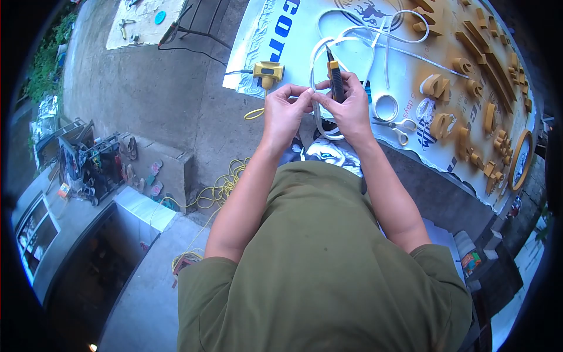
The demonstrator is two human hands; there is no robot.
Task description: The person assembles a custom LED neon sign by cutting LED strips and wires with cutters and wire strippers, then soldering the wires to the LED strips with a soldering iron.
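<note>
At the upper middle of the frame, the left hand (286, 110) and the right hand (352, 108) meet over the table's near edge; the left thumb and forefinger pinch a strand of white tubing (313, 69), and the right thumb and finger close on the same spot from the other side; a yellow-and-black utility knife (336, 81) is tucked in the right fist, its dark tip pointing up the frame, probably so that the thumb and forefinger can work without the tool being put down; whether anything smaller sits between the fingertips, I cannot tell.

The tubing hangs in a loop below the hands, while its far coils lie on the printed sheet (404, 76) at the top of the frame, which likely takes their weight off the fingers; a tape roll (386, 108) and scissors (403, 125) lie right of the hands, seemingly set near the edge for easy reach.

Brown-gold cut-out letters (437, 87) and a ring (521, 160) fill the right of the frame, mostly spaced apart, perhaps to protect their finish; a yellow power outlet (268, 71) sits at the table's left corner, apparently to bring current close; yellow cord (226, 186) lies tangled on the floor at centre left.
</note>
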